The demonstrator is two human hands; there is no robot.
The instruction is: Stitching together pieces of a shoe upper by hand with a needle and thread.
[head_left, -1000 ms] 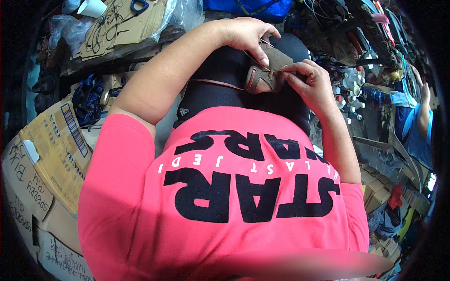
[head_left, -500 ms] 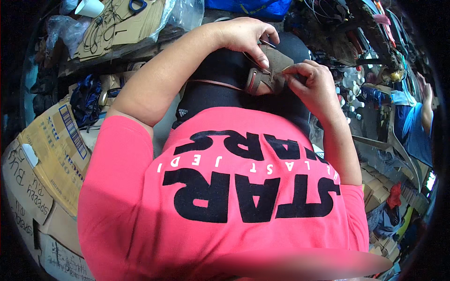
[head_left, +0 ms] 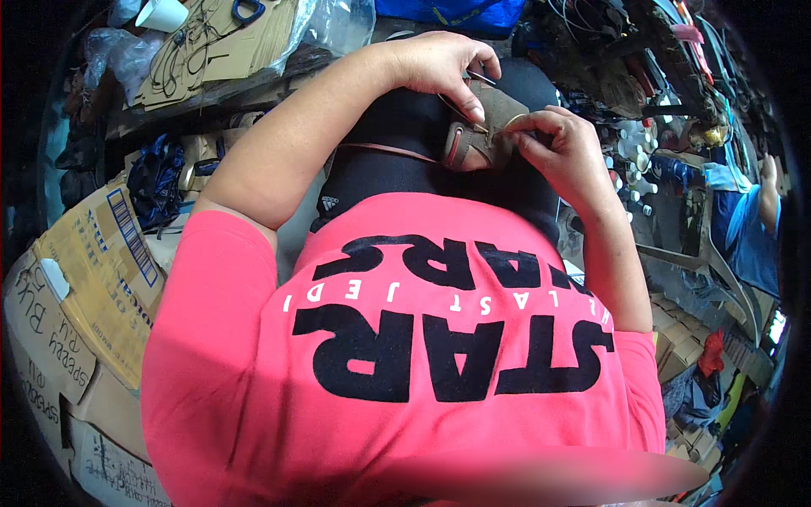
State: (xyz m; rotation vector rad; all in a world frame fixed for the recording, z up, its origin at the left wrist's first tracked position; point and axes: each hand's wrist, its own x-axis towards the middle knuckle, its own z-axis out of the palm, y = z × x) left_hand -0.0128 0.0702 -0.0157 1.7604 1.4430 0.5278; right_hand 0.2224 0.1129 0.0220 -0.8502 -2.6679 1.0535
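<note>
A carton (head_left: 97,279) is at left. The left hand (head_left: 448,72) sets its thumb on the shoe (head_left: 500,108), on the lap (head_left: 380,177); whether its fingers pinch anything, I cannot tell. The right hand (head_left: 562,152) pinches a lace (head_left: 514,120). Bottles (head_left: 644,187) lie beyond.

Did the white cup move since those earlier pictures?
No, the white cup hasn't visibly moved: it's still by the flat cardboard sheets.
</note>
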